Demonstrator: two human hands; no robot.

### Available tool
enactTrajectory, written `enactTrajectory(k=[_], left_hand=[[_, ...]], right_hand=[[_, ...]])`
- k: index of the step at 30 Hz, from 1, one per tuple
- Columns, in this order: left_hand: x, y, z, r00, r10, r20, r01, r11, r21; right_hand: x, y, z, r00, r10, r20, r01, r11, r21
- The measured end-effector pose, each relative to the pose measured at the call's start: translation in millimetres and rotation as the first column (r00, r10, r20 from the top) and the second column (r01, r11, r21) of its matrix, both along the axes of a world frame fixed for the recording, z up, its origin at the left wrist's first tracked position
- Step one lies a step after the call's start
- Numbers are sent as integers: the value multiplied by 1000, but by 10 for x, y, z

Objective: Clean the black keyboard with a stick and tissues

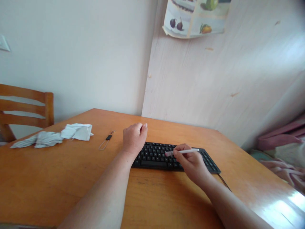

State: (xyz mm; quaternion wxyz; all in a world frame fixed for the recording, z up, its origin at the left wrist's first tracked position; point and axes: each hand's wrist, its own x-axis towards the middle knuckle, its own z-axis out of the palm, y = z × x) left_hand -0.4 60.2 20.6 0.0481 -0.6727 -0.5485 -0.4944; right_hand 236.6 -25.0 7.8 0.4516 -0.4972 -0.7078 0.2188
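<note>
I note right hand pinching white tool, tip leftward over keyboard, left hand fisted.

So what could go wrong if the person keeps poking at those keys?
The pinkish tip of the white stick in the right hand might smudge the black keyboard or press a key by accident. The right forearm could also snag the cable right beside it.
</note>
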Motion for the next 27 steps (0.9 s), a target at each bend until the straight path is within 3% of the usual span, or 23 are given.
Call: enactTrajectory(k=[6,10,19,27], left_hand=[[19,4,-1,999,-48,-11,47,997,-54],[35,-12,8,997,-77,-23,75,994,-73],[75,-39,8,990,-121,-74,115,990,-76],[104,-64,15,977,-168,-131,159,984,-79]], right_hand=[[-65,15,-100,996,85,-26,-87,993,-81],[-32,28,-80,996,91,3,-90,988,-125],[152,112,36,994,-67,88,80,986,-146],[267,159,104,953,-208,219,231,969,-86]])
